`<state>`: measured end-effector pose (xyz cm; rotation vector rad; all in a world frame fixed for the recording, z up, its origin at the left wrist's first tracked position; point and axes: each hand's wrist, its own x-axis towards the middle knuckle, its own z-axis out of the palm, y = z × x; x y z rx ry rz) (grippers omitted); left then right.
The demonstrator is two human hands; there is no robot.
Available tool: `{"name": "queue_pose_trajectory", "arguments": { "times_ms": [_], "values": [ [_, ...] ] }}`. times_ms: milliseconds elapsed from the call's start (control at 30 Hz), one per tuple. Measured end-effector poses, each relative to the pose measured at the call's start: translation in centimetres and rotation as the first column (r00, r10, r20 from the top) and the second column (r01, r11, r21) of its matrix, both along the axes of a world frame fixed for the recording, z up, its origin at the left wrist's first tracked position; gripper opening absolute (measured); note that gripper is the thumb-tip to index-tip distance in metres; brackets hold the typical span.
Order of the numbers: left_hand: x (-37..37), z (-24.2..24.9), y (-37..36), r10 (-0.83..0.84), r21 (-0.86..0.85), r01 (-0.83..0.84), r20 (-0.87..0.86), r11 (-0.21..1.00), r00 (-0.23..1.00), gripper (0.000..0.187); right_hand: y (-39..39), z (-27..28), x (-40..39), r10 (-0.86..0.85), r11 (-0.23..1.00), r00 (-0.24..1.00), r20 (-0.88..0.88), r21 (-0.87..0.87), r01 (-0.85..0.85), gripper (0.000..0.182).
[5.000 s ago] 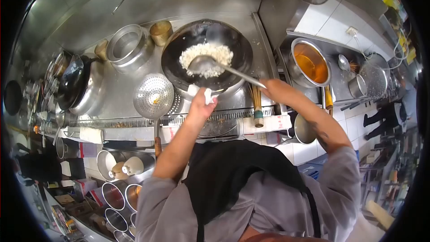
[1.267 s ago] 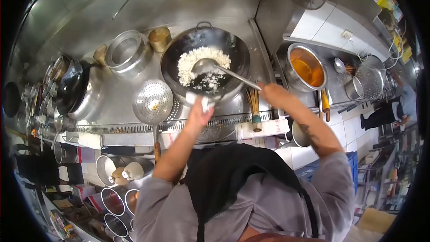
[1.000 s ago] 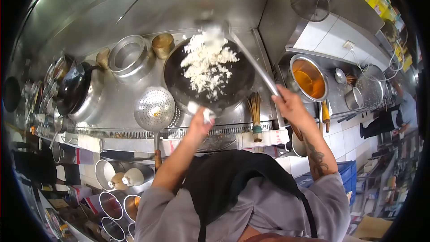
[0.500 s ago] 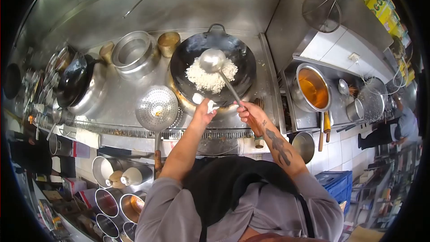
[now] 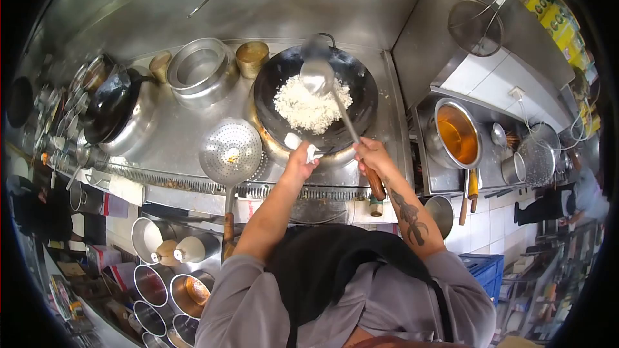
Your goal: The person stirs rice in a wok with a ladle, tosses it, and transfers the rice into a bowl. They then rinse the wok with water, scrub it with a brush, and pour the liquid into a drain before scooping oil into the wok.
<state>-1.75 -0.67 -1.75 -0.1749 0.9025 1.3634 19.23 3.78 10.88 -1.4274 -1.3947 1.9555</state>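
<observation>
White rice [image 5: 306,108] lies in the black wok [image 5: 361,93] on the stove. Over the rice's upper right part is the bowl of a metal ladle [image 5: 318,77], slightly blurred. My right hand [image 5: 372,154] is closed around the ladle's shaft, above its wooden handle. At the wok's near left edge, my left hand [image 5: 302,162] grips a white cloth [image 5: 311,153] folded over the wok's rim or handle, which the cloth and fingers mostly hide.
A perforated skimmer [image 5: 231,153] rests left of the wok. Behind it stand metal pots [image 5: 198,71] and a brass-coloured container [image 5: 252,58]. A pot of orange liquid [image 5: 457,134] is at the right. Another person [image 5: 567,200] stands far right.
The ladle bowl has shifted relative to the rice, toward its upper right part. The whole view has moved slightly. Both hands keep their hold.
</observation>
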Motion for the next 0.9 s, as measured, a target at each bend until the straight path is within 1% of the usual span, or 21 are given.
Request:
{"name": "queue_pose_trajectory", "arguments": {
  "times_ms": [33, 67, 100, 167, 200, 233, 300, 333, 367, 433, 467, 500, 533, 567, 633, 667, 733, 767, 833, 900],
  "values": [
    [0.1, -0.1, 0.0, 0.005, -0.008, -0.006, -0.004, 1.0, 1.0, 0.014, -0.6, 0.9, 0.4, -0.016, 0.988, 0.999, 0.052, 0.153, 0.008, 0.017],
    [0.2, 0.0, 0.2, 0.01, -0.014, -0.01, -0.007, 1.0, 1.0, 0.014, -1.5, 2.6, 1.0, -0.098, 0.99, 0.994, -0.051, 0.093, 0.102, 0.016],
    [0.3, 0.1, 0.4, 0.009, -0.011, -0.009, -0.004, 1.0, 1.0, 0.014, -1.0, 2.5, 1.5, -0.098, 0.99, 0.994, -0.048, 0.097, 0.103, 0.016],
    [0.3, 0.4, 0.0, 0.021, -0.026, -0.021, -0.005, 0.999, 1.0, 0.014, 0.3, 0.7, 3.0, -0.121, 0.981, 0.993, 0.019, 0.152, 0.117, 0.014],
    [0.6, 0.2, -0.3, 0.011, -0.031, -0.011, -0.003, 0.999, 1.0, 0.014, 1.8, -1.0, 3.9, -0.069, 0.971, 0.994, 0.086, 0.235, 0.047, 0.013],
    [0.6, 0.2, -0.2, 0.019, -0.036, -0.02, -0.008, 0.999, 1.0, 0.013, 1.7, -0.7, 4.3, -0.076, 0.97, 0.993, 0.085, 0.237, 0.054, 0.013],
    [0.1, 0.4, 0.4, 0.039, -0.032, -0.039, -0.015, 0.999, 0.999, 0.013, 2.2, 0.1, 4.3, -0.089, 0.966, 0.985, 0.15, 0.256, 0.048, 0.012],
    [0.1, 0.4, 0.2, 0.027, -0.033, -0.027, -0.011, 0.999, 1.0, 0.013, 1.5, 0.4, 4.7, -0.09, 0.937, 0.984, 0.156, 0.348, 0.03, 0.013],
    [0.2, 0.4, 0.1, 0.012, -0.034, -0.012, -0.004, 0.999, 1.0, 0.013, 0.8, 0.6, 5.0, -0.093, 0.938, 0.983, 0.159, 0.346, 0.032, 0.013],
    [0.4, 0.7, 0.2, 0.018, -0.035, -0.018, -0.01, 0.999, 1.0, 0.013, -0.3, 0.7, 5.4, -0.116, 0.892, 0.985, 0.127, 0.45, 0.047, 0.015],
    [0.5, 0.6, 0.1, 0.027, -0.035, -0.027, -0.021, 0.999, 0.999, 0.013, 0.1, -0.1, 5.9, -0.121, 0.893, 0.985, 0.126, 0.447, 0.052, 0.015],
    [0.6, 0.7, 0.0, 0.021, -0.036, -0.022, -0.023, 0.999, 1.0, 0.013, 1.2, -1.1, 6.5, -0.11, 0.866, 0.967, 0.23, 0.5, -0.021, 0.016],
    [0.6, 0.8, -0.1, 0.017, -0.051, -0.018, -0.023, 0.999, 1.0, 0.013, 1.5, -1.0, 6.5, -0.105, 0.833, 0.938, 0.329, 0.545, -0.098, 0.017],
    [0.5, 1.0, 0.2, 0.018, -0.062, -0.019, -0.024, 0.998, 1.0, 0.013, 1.6, -0.8, 6.7, -0.108, 0.83, 0.939, 0.326, 0.55, -0.095, 0.017],
    [0.4, 1.1, 0.1, 0.021, -0.046, -0.021, -0.012, 0.999, 1.0, 0.013, 1.4, -0.4, 6.8, -0.093, 0.879, 0.951, 0.294, 0.473, -0.06, 0.019],
    [0.5, 1.0, 0.1, 0.019, -0.036, -0.019, 0.002, 0.999, 1.0, 0.013, 1.7, -0.4, 6.6, -0.093, 0.879, 0.951, 0.295, 0.473, -0.061, 0.019],
    [0.5, 0.6, 0.2, 0.014, -0.026, -0.014, 0.006, 1.0, 1.0, 0.013, 3.0, -0.7, 5.8, -0.134, 0.766, 0.918, 0.373, 0.627, -0.143, 0.02],
    [0.4, 0.5, 0.2, 0.01, -0.016, -0.01, 0.008, 1.0, 1.0, 0.013, 3.6, -0.6, 4.6, -0.133, 0.769, 0.919, 0.371, 0.623, -0.14, 0.02],
    [0.2, 0.5, 0.2, -0.01, -0.03, 0.011, 0.021, 0.999, 1.0, 0.012, 4.6, -0.6, 1.3, -0.148, 0.853, 0.947, 0.287, 0.521, -0.025, 0.016],
    [0.0, 0.8, 0.4, -0.026, -0.041, 0.028, 0.038, 0.999, 0.999, 0.012, 6.6, -5.8, -0.8, -0.019, 0.896, 0.981, 0.191, 0.44, -0.068, 0.018]
  ]
}}
